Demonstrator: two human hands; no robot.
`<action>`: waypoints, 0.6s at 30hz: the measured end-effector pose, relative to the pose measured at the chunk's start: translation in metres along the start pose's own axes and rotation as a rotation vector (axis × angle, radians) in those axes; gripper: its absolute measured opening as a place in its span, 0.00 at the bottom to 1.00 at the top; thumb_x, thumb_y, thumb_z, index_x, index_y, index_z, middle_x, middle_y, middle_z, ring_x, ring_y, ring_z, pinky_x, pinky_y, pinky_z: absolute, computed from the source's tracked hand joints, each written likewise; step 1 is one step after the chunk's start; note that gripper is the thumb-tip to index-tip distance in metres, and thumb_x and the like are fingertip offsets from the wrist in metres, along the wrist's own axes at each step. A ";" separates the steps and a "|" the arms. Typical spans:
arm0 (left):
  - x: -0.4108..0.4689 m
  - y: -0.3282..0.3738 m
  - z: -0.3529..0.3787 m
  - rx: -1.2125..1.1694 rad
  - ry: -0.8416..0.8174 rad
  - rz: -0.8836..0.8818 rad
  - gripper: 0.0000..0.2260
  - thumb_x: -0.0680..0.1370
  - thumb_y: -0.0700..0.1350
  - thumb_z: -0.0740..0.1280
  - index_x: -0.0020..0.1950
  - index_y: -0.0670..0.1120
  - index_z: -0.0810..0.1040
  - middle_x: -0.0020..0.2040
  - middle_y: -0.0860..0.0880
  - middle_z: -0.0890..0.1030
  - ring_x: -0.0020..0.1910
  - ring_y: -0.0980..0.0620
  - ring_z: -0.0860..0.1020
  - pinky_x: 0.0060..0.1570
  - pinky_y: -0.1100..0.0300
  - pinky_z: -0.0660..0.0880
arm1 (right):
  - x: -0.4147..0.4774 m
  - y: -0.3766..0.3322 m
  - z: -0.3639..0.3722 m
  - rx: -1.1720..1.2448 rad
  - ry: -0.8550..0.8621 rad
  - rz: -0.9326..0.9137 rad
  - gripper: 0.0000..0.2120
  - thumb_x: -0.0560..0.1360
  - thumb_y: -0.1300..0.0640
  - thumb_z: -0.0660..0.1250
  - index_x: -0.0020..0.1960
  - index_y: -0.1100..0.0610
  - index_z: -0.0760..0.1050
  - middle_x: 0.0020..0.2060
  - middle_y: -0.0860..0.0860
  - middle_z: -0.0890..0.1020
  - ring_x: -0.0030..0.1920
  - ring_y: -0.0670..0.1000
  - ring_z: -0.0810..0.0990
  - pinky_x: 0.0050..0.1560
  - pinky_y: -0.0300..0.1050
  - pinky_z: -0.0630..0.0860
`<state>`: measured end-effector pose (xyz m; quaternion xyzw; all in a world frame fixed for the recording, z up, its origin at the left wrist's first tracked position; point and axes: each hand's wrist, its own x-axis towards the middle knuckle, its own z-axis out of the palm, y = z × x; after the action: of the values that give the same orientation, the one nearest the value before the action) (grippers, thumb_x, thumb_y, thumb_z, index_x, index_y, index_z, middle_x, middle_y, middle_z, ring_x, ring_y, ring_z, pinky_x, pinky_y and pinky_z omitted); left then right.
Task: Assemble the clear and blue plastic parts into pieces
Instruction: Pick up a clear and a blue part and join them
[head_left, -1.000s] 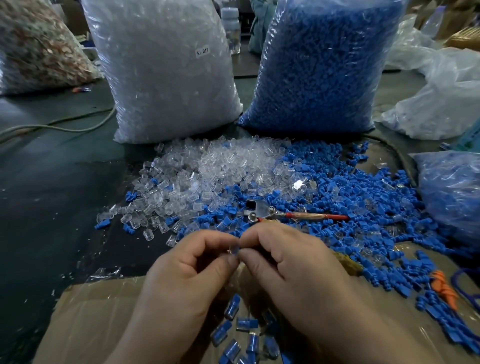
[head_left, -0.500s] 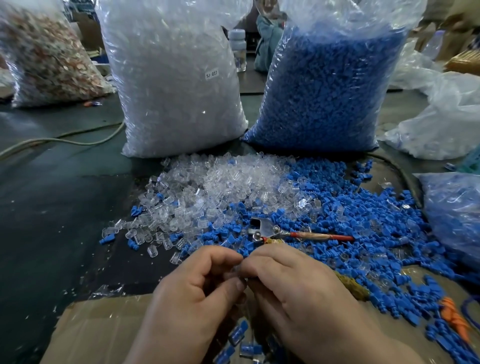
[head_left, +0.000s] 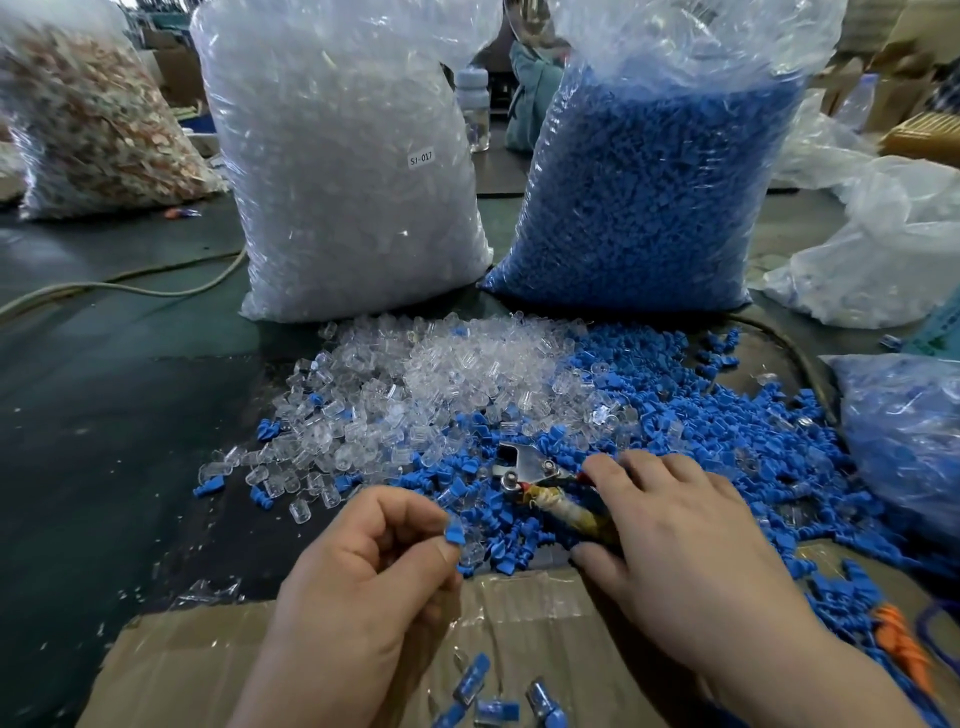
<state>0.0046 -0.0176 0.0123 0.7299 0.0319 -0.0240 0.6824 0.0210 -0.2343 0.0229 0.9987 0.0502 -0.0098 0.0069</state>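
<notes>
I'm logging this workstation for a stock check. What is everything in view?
clear-parts bag: one, clear, back centre, upright
blue-parts bag: one, blue, right of it
mixed-parts bag: one, reddish and white, back left
bottle: one, clear, between the big bags
small bag: one, clear with blue contents, right edge
loose clear parts: many, clear, heap before the bags
loose blue parts: many, blue, heap to the right
tool: one, metal head, red and taped handles, on the blue heap
cardboard: one, brown, nearest edge
assembled pieces: several, blue and clear, on the cardboard
cable: one, pale, left
left hand: pinches blue part
right hand: over the tool's handles, grip unclear
</notes>
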 end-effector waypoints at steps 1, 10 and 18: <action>0.000 0.000 0.000 -0.011 0.002 0.001 0.16 0.73 0.30 0.71 0.38 0.53 0.83 0.31 0.41 0.82 0.26 0.52 0.78 0.26 0.66 0.75 | 0.001 0.000 0.000 -0.002 0.011 -0.007 0.31 0.75 0.32 0.56 0.72 0.43 0.53 0.67 0.46 0.68 0.65 0.53 0.65 0.66 0.53 0.65; 0.000 0.000 -0.001 -0.063 0.044 -0.007 0.15 0.74 0.31 0.70 0.38 0.52 0.83 0.32 0.40 0.82 0.26 0.50 0.78 0.25 0.64 0.75 | 0.005 0.002 -0.008 0.144 0.089 -0.027 0.21 0.73 0.38 0.56 0.64 0.42 0.62 0.51 0.42 0.71 0.52 0.49 0.67 0.57 0.48 0.67; -0.005 0.004 -0.005 -0.210 0.033 -0.028 0.08 0.66 0.46 0.69 0.44 0.51 0.83 0.38 0.43 0.83 0.32 0.51 0.79 0.30 0.60 0.78 | -0.018 -0.010 -0.022 0.338 0.152 -0.270 0.25 0.70 0.39 0.56 0.65 0.44 0.66 0.51 0.39 0.74 0.51 0.44 0.71 0.51 0.42 0.74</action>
<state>-0.0003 -0.0129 0.0167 0.6542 0.0557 -0.0182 0.7540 0.0024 -0.2255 0.0456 0.9677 0.1815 0.0565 -0.1655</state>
